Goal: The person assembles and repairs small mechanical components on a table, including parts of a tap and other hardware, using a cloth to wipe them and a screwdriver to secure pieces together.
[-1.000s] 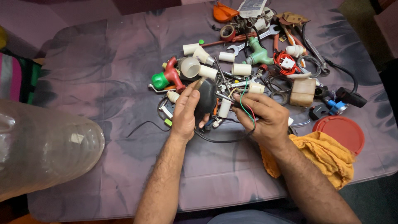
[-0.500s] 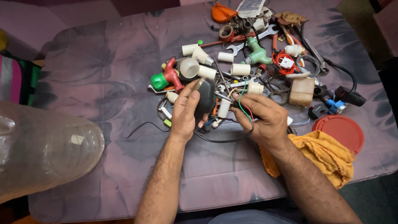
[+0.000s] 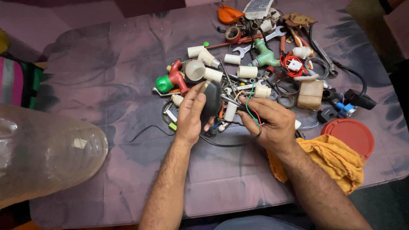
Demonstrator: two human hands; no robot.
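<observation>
Both forearms are bare and hairy, with no sleeves showing. The left hand (image 3: pixel 190 116) and right hand (image 3: pixel 269 123) wear no gloves, rings or watch; the fingernails are short.

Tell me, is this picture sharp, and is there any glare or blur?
Head view: the left hand, its dark rounded object and the right hand are sharp under soft, even light; the clear plastic bottle at the left edge looms large and hazy; the purple table cover shows faint sheen, no harsh glare.
</observation>
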